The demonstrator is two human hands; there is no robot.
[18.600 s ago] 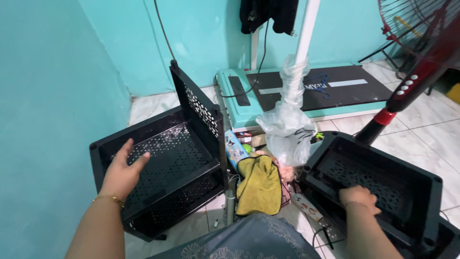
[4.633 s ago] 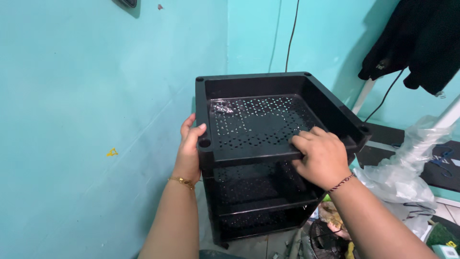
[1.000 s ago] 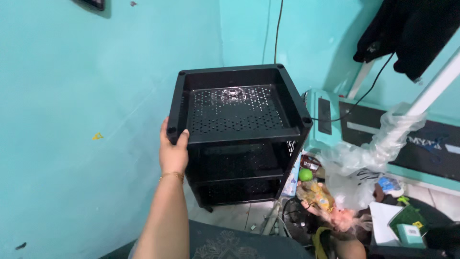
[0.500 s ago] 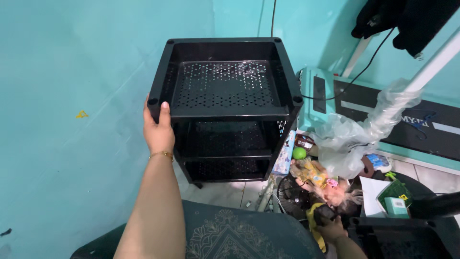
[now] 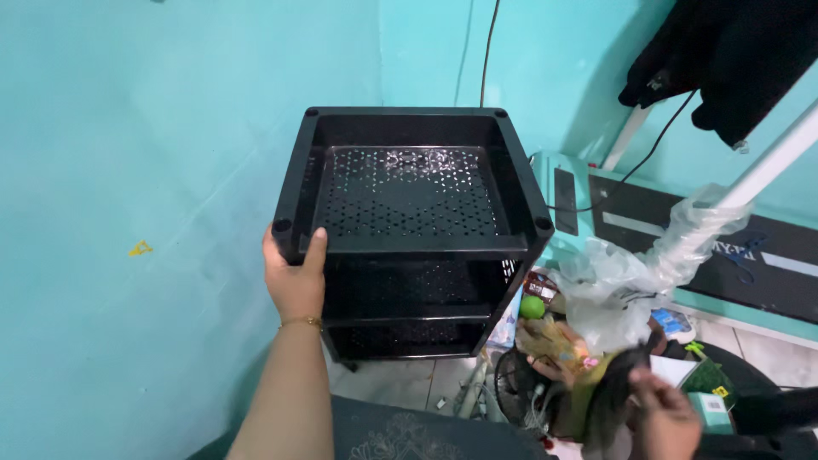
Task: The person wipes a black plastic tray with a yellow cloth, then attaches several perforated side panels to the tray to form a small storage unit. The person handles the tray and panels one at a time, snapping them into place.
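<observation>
We have the black perforated shelf rack (image 5: pixel 411 230) standing upright against the turquoise wall (image 5: pixel 128 170), and only our left hand (image 5: pixel 294 277) is on it now, fingers wrapped over its front-left corner post at the top tier. A few seconds back both hands gripped the top tray; since then the right hand (image 5: pixel 669 417) has let go and dropped down to the right of the rack, low in view. That suggests the rack is stacked and steadied, with one hand enough to keep it in place. The right hand is blurred and seems to be pinching a dark piece of fabric (image 5: pixel 615 392), though we cannot tell how firmly it is closed. To the rack's right lie a crumpled clear plastic bag (image 5: pixel 626 281), a small green ball (image 5: pixel 532 307) and mixed clutter on the floor, well apart from the left hand.
</observation>
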